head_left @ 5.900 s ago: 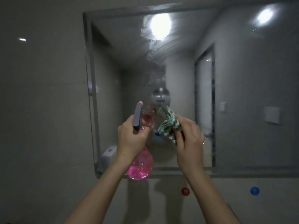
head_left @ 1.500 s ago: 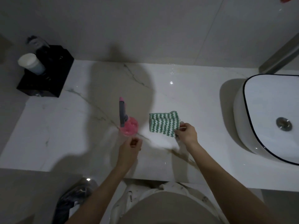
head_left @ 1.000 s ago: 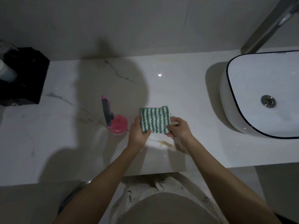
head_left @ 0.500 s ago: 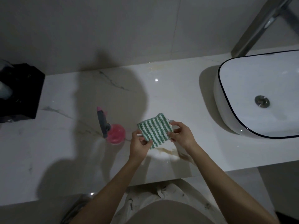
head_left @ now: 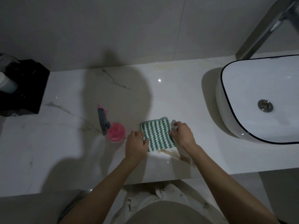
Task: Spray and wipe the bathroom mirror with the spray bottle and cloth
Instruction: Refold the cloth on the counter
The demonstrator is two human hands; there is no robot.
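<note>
A green-and-white zigzag cloth (head_left: 157,134) is folded into a square just above the white marble counter (head_left: 161,97). My left hand (head_left: 136,145) pinches its left edge and my right hand (head_left: 182,134) pinches its right edge. The pink spray bottle (head_left: 115,131) with a grey trigger head stands on the counter just left of my left hand, with no hand on it. The mirror is out of view.
A white basin (head_left: 252,88) with a dark rim sits on the counter at the right, a chrome tap (head_left: 265,28) behind it. A black box (head_left: 24,88) with a pale container stands at the far left. A brownish stain marks the counter under the cloth.
The bottle was set down on the counter and my left hand left it for the cloth. Both hands have since turned the cloth square and lowered it toward the counter.
</note>
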